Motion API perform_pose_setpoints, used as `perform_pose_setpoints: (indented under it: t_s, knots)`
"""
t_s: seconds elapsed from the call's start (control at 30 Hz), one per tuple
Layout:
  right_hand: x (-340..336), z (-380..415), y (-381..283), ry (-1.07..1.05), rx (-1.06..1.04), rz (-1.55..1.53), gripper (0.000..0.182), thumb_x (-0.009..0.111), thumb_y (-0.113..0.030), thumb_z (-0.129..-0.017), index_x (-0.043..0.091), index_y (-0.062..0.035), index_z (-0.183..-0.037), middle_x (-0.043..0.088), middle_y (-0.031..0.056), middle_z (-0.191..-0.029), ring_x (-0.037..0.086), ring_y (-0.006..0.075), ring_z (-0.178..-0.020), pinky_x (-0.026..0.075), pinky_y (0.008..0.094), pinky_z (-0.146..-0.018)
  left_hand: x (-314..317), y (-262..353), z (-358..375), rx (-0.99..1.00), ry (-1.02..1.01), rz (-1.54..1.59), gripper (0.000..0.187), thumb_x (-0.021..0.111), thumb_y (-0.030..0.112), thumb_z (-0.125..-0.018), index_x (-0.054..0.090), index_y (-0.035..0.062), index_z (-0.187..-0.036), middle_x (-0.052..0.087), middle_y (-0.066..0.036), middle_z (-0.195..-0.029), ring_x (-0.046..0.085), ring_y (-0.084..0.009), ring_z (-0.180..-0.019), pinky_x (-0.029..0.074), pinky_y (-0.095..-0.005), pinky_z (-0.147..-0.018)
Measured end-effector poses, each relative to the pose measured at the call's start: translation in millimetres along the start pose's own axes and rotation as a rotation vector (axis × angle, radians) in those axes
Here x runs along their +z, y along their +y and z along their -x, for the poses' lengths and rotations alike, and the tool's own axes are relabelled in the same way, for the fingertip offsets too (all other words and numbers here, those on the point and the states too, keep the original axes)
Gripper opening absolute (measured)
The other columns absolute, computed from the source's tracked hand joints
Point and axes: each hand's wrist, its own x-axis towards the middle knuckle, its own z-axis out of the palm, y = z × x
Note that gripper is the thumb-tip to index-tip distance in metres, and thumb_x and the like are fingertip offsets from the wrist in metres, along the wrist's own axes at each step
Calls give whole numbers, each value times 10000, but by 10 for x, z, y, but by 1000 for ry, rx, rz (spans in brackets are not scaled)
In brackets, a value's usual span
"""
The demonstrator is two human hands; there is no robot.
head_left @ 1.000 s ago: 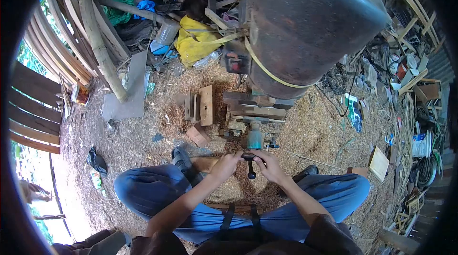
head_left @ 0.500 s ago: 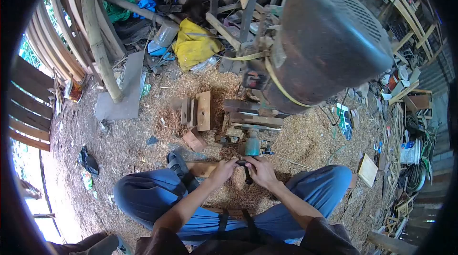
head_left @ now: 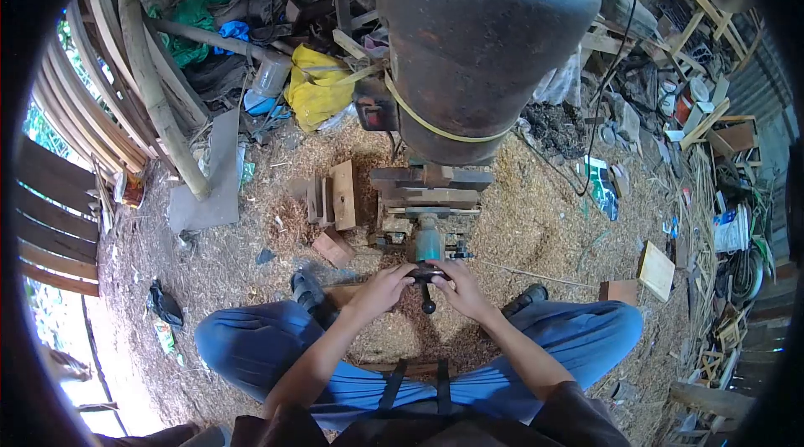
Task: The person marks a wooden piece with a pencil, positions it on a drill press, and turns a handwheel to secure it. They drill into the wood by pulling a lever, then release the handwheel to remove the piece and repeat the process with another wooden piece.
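Both hands meet at a dark handwheel (head_left: 430,272) on the near end of a vise, its crank handle (head_left: 429,305) pointing toward me. My left hand (head_left: 385,286) is closed on the wheel's left rim, and my right hand (head_left: 462,286) grips the right rim. Behind the wheel sits the vise's green cylindrical part (head_left: 428,243). Farther back, a wooden piece (head_left: 431,197) lies crosswise at the vise jaws. Above that hangs the large dark housing (head_left: 486,53) of a drill-press-like machine, with a yellow strap (head_left: 448,134) around it.
Upright wooden blocks (head_left: 342,194) and a reddish block (head_left: 333,248) stand left of the vise on shavings. A yellow cloth (head_left: 316,89) lies behind them. A bamboo pole (head_left: 159,79) leans at left. Pale board (head_left: 656,271) and brown block (head_left: 618,291) lie at right.
My view has shifted, so the machine housing and vise appear farther left, with the housing also higher. Both hands stay on the handwheel, its crank handle still pointing toward me.
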Motion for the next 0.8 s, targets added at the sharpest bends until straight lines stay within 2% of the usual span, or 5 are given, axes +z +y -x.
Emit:
perform_pose_setpoints:
  t_s: [0.1,0.27,0.37,0.6,0.8]
  knots:
    - [38,-6,-9,14,-38,69,367,604,-245,-1004,627,-67,-1324,661,179,-1147,595,384,-1067,448,454,-965,22,-93,-46,-38,-55,-40,339,574,92,-983,600,55,-1319,709,-236,-1059,675,-456,-947,547,-483,-811]
    - [85,-60,40,5,-15,-105,311,615,-225,-1005,668,-31,-1242,687,188,-1182,640,385,-1106,481,438,-983,-72,-5,-55,-70,-34,-35,328,566,-27,-914,671,18,-1222,721,-242,-970,696,-433,-844,561,-457,-770]
    - [101,-84,-2,-6,5,-83,315,618,-231,-1005,666,-29,-1243,692,185,-1172,657,378,-1088,504,428,-958,-58,2,-53,-46,-15,-41,311,655,68,-947,675,-8,-1248,711,-263,-994,712,-414,-885,568,-401,-789]
    - [59,-133,-83,-38,-15,-49,305,629,-238,-998,671,-42,-1228,691,186,-1167,665,381,-1049,520,430,-928,-103,-68,-97,-45,-100,-43,321,656,39,-921,671,-31,-1234,714,-261,-995,711,-412,-882,568,-403,-792]
    - [135,-148,-190,24,5,-4,273,634,-187,-973,687,-54,-1205,689,199,-1022,659,397,-944,525,456,-847,14,-149,16,-52,22,-72,326,632,1,-900,678,-23,-1222,724,-247,-974,712,-408,-862,572,-409,-771]
